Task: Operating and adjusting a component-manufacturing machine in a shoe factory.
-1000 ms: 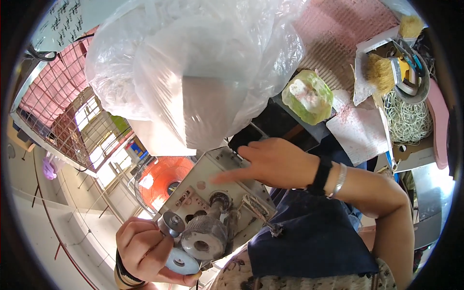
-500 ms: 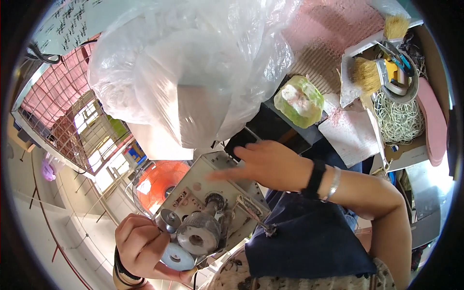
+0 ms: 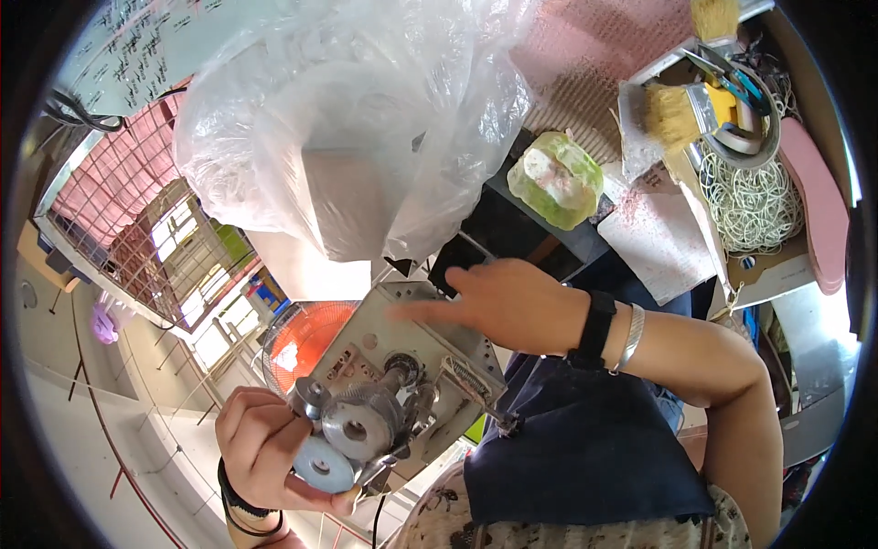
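Observation:
In front of me stands a small metal machine (image 3: 395, 316) with a flat plate, a spring, a knurled wheel (image 3: 358, 428) and a smaller metal roller (image 3: 311, 397). My left hand (image 3: 263, 448) is closed beside a blue-grey disc (image 3: 324, 464) at the machine's near left. Its fingers curl in and its thumb passes below the disc. What lies between them is hidden. Over the plate, my right hand (image 3: 503, 306) reaches in from the right with the index finger stretched out and blurred. Nothing shows in it, though its other fingers are partly hidden.
Behind the machine bulges a large clear plastic bag (image 3: 247, 137). An orange fan (image 3: 306, 339) stands beyond at left, below a wire rack (image 3: 119, 220). Right of the bag sits a green-and-white lump (image 3: 558, 180). A box (image 3: 754, 279) holds brushes (image 3: 677, 119), tape and pale rubber bands (image 3: 750, 206).
The view has shifted slightly. My right index finger is still over the plate, blurred in both frames. My left hand stays closed by the disc, its thumb slightly lower.

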### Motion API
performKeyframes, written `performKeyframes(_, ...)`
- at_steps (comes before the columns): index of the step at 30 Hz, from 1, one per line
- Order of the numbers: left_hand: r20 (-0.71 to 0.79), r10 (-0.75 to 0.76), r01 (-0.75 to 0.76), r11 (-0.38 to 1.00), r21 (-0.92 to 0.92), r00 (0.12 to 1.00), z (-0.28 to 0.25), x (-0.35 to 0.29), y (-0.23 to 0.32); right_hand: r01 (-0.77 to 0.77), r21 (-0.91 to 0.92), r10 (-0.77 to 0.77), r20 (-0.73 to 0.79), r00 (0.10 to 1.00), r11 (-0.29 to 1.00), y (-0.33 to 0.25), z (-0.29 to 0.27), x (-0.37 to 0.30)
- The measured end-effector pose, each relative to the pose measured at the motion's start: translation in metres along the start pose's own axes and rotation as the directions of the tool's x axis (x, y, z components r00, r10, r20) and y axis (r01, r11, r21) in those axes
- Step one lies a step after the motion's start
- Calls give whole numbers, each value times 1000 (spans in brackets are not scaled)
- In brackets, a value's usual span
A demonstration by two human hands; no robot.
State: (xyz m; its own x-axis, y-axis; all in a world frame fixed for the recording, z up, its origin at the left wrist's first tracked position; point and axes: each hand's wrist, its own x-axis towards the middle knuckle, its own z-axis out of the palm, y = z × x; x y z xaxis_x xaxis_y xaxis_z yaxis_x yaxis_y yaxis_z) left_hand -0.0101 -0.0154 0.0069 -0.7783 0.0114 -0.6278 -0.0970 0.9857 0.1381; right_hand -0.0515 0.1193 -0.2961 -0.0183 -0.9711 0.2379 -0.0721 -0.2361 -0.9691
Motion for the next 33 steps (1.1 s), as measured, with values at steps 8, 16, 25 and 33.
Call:
performKeyframes(8, -16, -213, 211, 949, 236, 977, -2, -3, 19, 12, 751, 147, -145, 978, 660, -38, 1, -10)
performKeyframes(16, 42, -206, 187, 943, 275, 978, -1, -4, 21, 230, 520, -132, -218, 967, 823, -20, 24, 19)
performKeyframes(25, 14, -116, 111, 977, 181, 993, 3, -7, 12, -38, 493, 172, -229, 958, 869, -77, 19, -23)
performKeyframes(33, 100, -156, 141, 981, 136, 983, -3, -7, 12, 22, 773, 149, -151, 977, 634, -78, 0, -27)
